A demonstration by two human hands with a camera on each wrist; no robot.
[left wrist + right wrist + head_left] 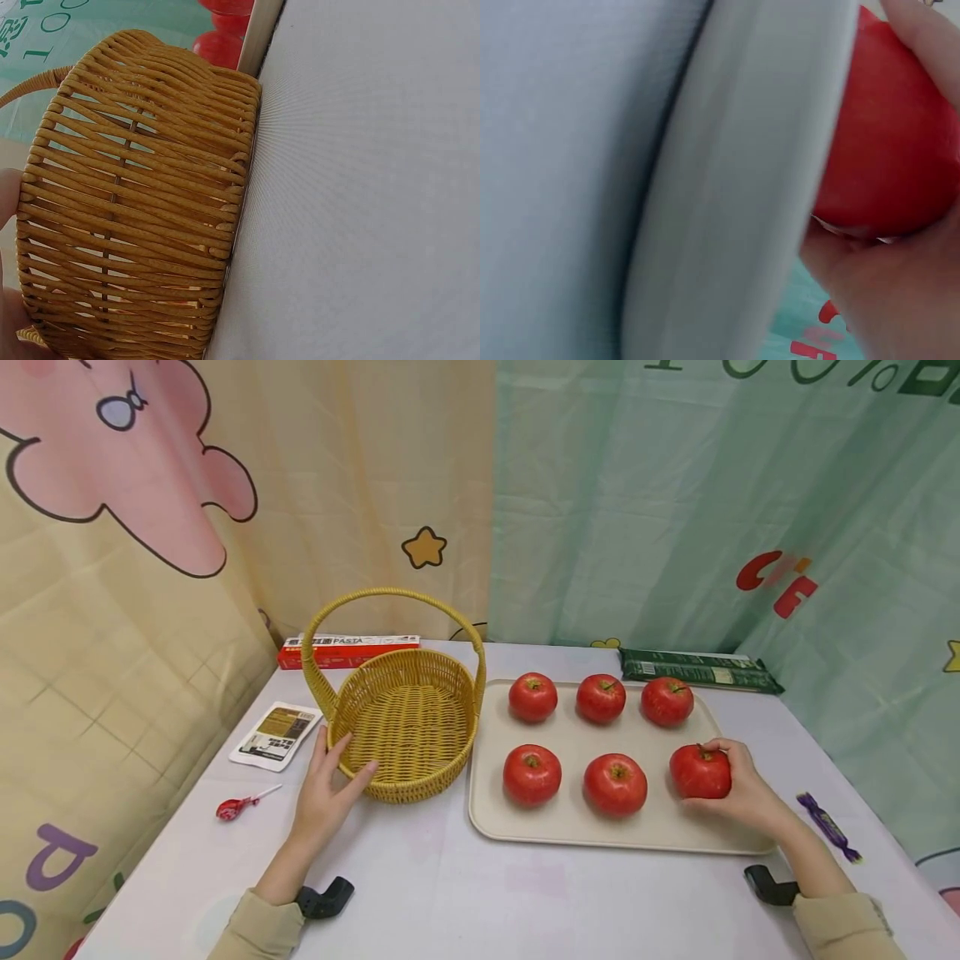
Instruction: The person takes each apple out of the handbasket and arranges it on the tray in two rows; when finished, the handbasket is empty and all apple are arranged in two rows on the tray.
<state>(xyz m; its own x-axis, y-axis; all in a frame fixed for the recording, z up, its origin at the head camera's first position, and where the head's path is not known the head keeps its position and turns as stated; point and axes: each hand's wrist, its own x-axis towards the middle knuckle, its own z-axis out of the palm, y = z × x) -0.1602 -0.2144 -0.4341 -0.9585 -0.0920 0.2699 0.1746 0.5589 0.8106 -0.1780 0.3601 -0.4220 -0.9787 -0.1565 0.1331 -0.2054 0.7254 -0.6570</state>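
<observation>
My right hand grips a red apple at the tray's right side, thumb and fingers on either side of the fruit. The same apple fills the right of the right wrist view, behind the pale tray rim. Several other red apples, one of them at the front middle, sit in two rows on the beige tray. With spread, fairly straight fingers, my left hand touches the front-left rim of a yellow woven basket. Its slatted side shows close up in the left wrist view.
Behind the basket lies a red pasta box. A white-edged packet and a red lollipop are on the left. Green packages lie behind the tray, and a purple-wrapped candy lies right of it. Curtains surround the table.
</observation>
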